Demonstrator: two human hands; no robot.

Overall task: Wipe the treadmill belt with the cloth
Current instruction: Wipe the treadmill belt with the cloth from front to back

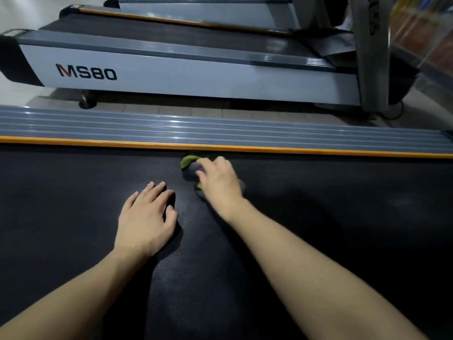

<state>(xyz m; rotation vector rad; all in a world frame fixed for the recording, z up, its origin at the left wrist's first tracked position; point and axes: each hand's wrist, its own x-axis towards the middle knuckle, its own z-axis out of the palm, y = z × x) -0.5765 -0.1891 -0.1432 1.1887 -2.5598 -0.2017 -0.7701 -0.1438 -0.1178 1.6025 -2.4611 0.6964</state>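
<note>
Cloth, green and grey, bunched on the black treadmill belt close to the orange strip at its far edge; my right hand lies over it, fingers curled down onto the bundle and gripping it, slightly blurred. My left hand lies flat on the belt just beside it, fingers straight and loosely spread, holding nothing. Beyond the strip: ribbed grey side rail, then a second treadmill marked MS80.

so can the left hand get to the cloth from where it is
Probably yes: the left hand lies flat on the belt just beside the cloth, nothing between them, though the right hand already covers most of it.
</note>
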